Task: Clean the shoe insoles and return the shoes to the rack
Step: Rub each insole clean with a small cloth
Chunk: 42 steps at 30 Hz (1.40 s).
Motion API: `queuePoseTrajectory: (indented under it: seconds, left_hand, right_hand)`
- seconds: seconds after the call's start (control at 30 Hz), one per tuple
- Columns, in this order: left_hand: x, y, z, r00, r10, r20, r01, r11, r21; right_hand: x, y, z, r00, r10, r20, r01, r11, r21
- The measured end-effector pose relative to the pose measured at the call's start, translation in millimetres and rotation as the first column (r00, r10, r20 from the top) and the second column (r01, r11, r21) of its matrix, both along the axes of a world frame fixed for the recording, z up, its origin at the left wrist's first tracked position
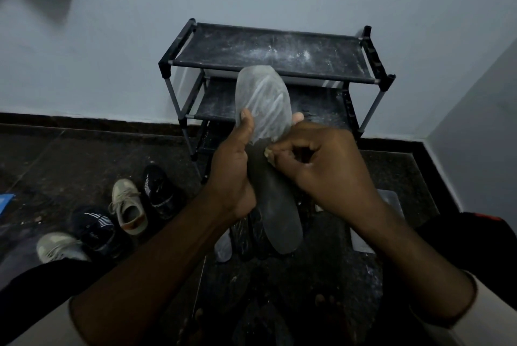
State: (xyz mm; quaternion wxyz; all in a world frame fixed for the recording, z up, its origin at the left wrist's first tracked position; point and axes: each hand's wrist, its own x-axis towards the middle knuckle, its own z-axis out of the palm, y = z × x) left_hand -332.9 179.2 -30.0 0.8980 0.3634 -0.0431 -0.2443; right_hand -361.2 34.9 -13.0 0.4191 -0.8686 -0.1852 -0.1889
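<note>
I'm watching the insole (277, 205) held up in front of the rack (268, 51), long axis running straight away from the camera, toe end high, heel end low. The left hand (233, 175) grips its left edge, thumb laid on the face. The right hand (321, 166), fingers curled tight, pinches a small pale scrap (269, 154) against the middle. The toe half sits just above those fingers, so I reckon the next stroke goes upward. That half looks whitish and streaked, the heel half dark grey.
</note>
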Motion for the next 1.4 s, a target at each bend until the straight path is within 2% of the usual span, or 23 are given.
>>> queuePoseTrajectory:
  seconds: [0.1,0.23,0.4,0.53,0.7,0.83,0.97,1.1,1.23,1.4]
  left_hand:
    - [-2,0,-2,1.0,0.018,0.012,-0.018,1.0,0.009]
    - [1,0,-3,1.0,-0.012,-0.007,0.012,1.0,0.002]
    - [-3,-1,-2,0.998,0.045,0.041,-0.048,0.997,0.061]
    - [1,-2,-3,1.0,-0.003,-0.002,0.003,1.0,0.022]
    - [-1,-2,-3,0.999,-0.015,0.047,0.013,0.999,0.049]
    - [2,-2,-3,0.999,-0.017,0.038,0.015,0.998,0.057]
    - [4,-2,-6,0.998,-0.035,0.057,0.033,0.999,0.039]
    - [5,-2,-5,0.998,-0.056,0.034,0.056,0.998,0.013]
    - [4,-2,-7,0.998,-0.042,0.037,0.042,0.999,0.013]
    - [-1,-2,1,1.0,-0.013,0.0,0.013,0.999,0.051]
  right_hand:
    - [7,-7,5,0.999,-0.044,0.003,0.044,0.998,0.048]
    - [-3,3,2,1.0,0.005,-0.019,-0.006,1.0,-0.029]
    - [7,-12,8,0.997,-0.083,-0.003,0.083,0.996,0.034]
    - [-2,-2,2,1.0,-0.005,-0.023,0.004,0.999,-0.047]
    - [6,-16,7,0.996,-0.085,0.0,0.085,0.996,-0.007]
    - [-1,-11,3,0.999,-0.015,-0.034,0.012,0.998,-0.067]
    - [5,-22,6,0.995,-0.095,-0.019,0.094,0.995,-0.023]
    - [-1,-16,5,0.999,-0.034,-0.039,0.031,0.996,-0.078]
    - [3,-23,8,0.992,-0.127,-0.019,0.126,0.991,-0.038]
    - [0,-17,5,0.994,-0.107,-0.012,0.105,0.991,-0.084]
